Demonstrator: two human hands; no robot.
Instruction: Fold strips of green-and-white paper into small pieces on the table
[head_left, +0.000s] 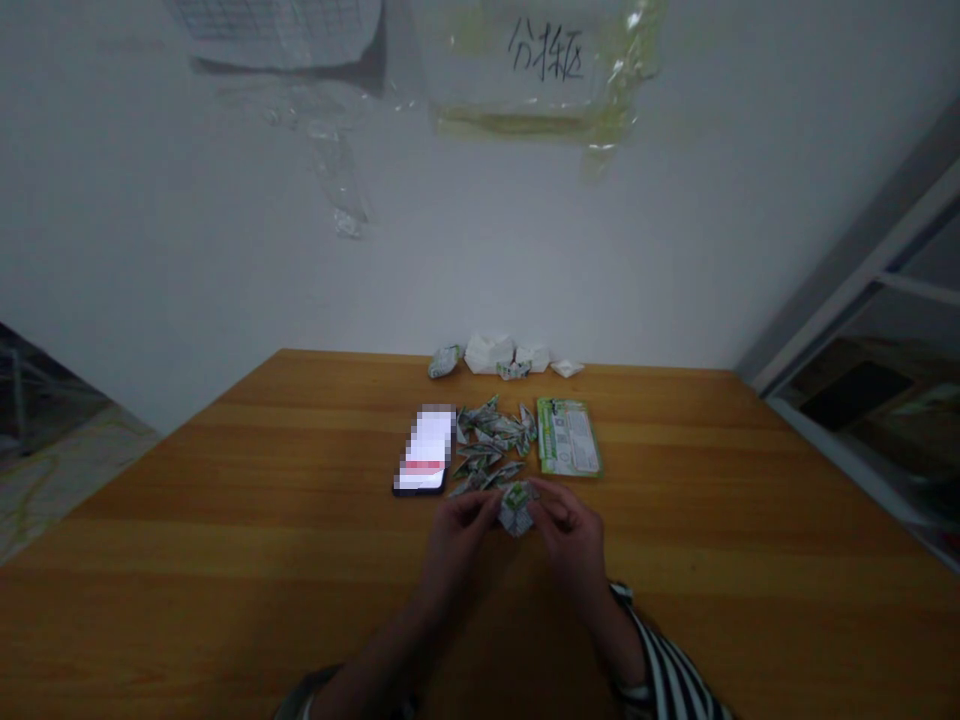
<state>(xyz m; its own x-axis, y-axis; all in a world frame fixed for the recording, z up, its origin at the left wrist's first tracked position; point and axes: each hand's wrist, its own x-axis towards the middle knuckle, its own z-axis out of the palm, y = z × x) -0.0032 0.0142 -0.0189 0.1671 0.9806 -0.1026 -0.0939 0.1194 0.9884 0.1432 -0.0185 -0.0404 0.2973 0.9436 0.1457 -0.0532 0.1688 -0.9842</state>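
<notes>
Both my hands hold a folded piece of green-and-white printed paper [516,510] between their fingertips, just above the table's near middle. My left hand [457,535] pinches its left side and my right hand [570,530] its right side. Just beyond them lies a heap of similar small folded paper pieces [487,440]. The nearest thing left of the heap is a smartphone [424,450] with a lit, pixelated screen. A flat green-and-white printed sheet [568,437] lies to the heap's right.
The wooden table [225,500] meets a white wall at its far edge. Several white and green folded paper shapes [487,352] stand along that edge. A clear plastic sleeve with handwritten characters [540,70] hangs on the wall. A window frame [862,290] stands at the right.
</notes>
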